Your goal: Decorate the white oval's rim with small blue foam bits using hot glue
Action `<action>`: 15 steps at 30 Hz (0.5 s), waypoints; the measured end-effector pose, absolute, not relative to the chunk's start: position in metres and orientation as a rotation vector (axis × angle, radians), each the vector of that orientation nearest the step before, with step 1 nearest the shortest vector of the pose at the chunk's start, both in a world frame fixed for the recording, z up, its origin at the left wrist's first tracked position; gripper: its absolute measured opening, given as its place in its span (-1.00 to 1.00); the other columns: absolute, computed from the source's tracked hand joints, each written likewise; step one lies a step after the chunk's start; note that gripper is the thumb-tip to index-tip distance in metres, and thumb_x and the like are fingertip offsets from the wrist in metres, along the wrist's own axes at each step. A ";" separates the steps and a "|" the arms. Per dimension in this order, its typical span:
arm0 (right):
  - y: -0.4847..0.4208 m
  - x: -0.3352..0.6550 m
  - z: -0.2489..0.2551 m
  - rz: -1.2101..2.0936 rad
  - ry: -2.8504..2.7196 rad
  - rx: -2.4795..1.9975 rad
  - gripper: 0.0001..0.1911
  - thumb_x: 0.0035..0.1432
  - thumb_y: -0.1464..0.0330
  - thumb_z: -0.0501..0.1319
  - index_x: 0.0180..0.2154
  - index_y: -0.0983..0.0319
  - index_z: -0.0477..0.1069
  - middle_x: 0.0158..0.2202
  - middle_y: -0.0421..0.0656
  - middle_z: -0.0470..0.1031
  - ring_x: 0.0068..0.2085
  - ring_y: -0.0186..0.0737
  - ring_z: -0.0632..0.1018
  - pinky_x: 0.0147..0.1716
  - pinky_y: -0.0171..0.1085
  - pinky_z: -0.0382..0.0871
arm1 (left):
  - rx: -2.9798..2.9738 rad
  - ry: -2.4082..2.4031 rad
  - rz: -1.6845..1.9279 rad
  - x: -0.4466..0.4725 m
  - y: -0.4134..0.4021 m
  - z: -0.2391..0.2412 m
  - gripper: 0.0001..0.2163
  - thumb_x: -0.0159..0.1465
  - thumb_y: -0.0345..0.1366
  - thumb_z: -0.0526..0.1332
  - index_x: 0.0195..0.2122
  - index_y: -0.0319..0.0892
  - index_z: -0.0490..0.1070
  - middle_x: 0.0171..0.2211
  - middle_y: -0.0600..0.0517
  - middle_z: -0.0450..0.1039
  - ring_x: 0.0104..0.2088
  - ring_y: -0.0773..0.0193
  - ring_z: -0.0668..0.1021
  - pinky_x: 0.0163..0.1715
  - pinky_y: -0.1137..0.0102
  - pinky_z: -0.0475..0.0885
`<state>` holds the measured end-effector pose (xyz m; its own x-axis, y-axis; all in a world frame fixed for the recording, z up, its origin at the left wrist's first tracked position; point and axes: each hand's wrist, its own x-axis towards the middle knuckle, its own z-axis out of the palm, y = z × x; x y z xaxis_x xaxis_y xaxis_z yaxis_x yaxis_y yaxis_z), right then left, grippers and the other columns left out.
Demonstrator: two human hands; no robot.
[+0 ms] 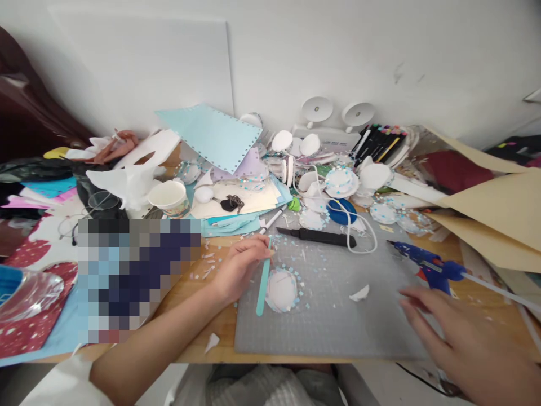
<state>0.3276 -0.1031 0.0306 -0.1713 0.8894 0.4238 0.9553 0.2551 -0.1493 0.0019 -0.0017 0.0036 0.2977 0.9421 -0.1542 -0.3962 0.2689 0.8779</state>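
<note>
My left hand (243,264) is closed on the upper end of a flat turquoise craft stick (264,285), which hangs down toward me over the left part of the grey cutting mat (338,332). Right beside the stick lies a white round piece (282,288) edged with small blue and white bits. Over the mat's right side, my right hand (448,327) is blurred, its fingers apart and nothing in them. Closest to it is a blue hot glue gun (426,262) with a white glue stick in its back. A torn white scrap (359,293) rests between my hands.
A black utility knife (316,235) lies across the mat's far edge, near a looped white cord (374,237). Behind are several decorated white rounds (341,181), a paper cup (169,197), keys (234,203) and pens (382,141). Tan card sheets (499,208) jut in from the right.
</note>
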 end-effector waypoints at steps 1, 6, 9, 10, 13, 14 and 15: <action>-0.097 0.307 0.038 -0.184 -2.282 -1.618 -0.86 0.15 0.25 0.14 -0.24 0.09 0.42 -0.34 -0.09 0.53 -0.36 -0.06 0.56 -0.37 -0.11 0.41 | 0.798 0.800 1.038 0.002 -0.001 0.005 -0.86 -0.03 -0.38 0.30 -0.69 -0.25 0.44 -0.38 0.00 0.34 -0.26 0.26 0.37 -0.32 0.46 0.29; -0.054 0.211 0.062 -0.274 -2.496 -1.043 -0.73 0.21 0.51 0.04 -0.08 0.30 0.38 -0.14 -0.01 0.48 -0.12 -0.11 0.49 -0.11 -0.12 0.38 | 0.729 0.807 1.008 0.004 0.001 0.009 -0.85 -0.06 -0.35 0.30 -0.70 -0.25 0.44 -0.37 -0.03 0.37 -0.29 0.26 0.38 -0.34 0.47 0.31; -0.028 0.177 0.062 -0.377 -2.578 -0.736 -0.78 0.22 0.50 0.08 -0.12 0.32 0.41 -0.15 -0.02 0.50 -0.10 -0.11 0.48 -0.13 -0.13 0.40 | 0.662 0.793 1.036 0.003 0.002 0.009 -0.89 -0.10 -0.37 0.31 -0.69 -0.25 0.42 -0.44 0.01 0.37 -0.34 0.29 0.39 -0.33 0.46 0.33; -0.021 0.170 0.061 -0.416 -2.599 -0.660 -0.80 0.22 0.49 0.09 -0.14 0.31 0.42 -0.16 -0.03 0.50 -0.11 -0.12 0.49 -0.15 -0.14 0.41 | 0.637 0.798 1.038 0.003 0.002 0.008 -0.90 -0.11 -0.37 0.30 -0.69 -0.24 0.41 -0.48 0.03 0.35 -0.36 0.30 0.39 -0.33 0.46 0.33; -0.005 0.160 0.056 -0.506 -2.627 -0.492 -0.85 0.21 0.50 0.11 -0.25 0.29 0.46 -0.22 -0.08 0.53 -0.17 -0.17 0.51 -0.18 -0.18 0.44 | 0.587 0.824 1.026 0.001 0.003 0.005 -0.92 -0.12 -0.39 0.28 -0.67 -0.24 0.40 -0.53 0.05 0.34 -0.39 0.31 0.39 -0.36 0.46 0.33; -0.002 0.160 0.055 -0.527 -2.617 -0.454 -0.85 0.20 0.51 0.12 -0.28 0.29 0.46 -0.24 -0.09 0.53 -0.18 -0.18 0.51 -0.18 -0.19 0.44 | 0.580 0.827 1.017 0.001 0.003 0.005 -0.92 -0.11 -0.39 0.28 -0.67 -0.24 0.40 -0.53 0.05 0.34 -0.40 0.31 0.39 -0.36 0.45 0.33; 0.000 0.161 0.053 -0.533 -2.596 -0.426 -0.86 0.20 0.51 0.12 -0.29 0.28 0.46 -0.26 -0.10 0.54 -0.18 -0.19 0.52 -0.17 -0.20 0.45 | 0.582 0.828 1.005 0.001 0.003 0.004 -0.92 -0.10 -0.39 0.28 -0.66 -0.24 0.40 -0.53 0.05 0.34 -0.40 0.31 0.39 -0.36 0.44 0.33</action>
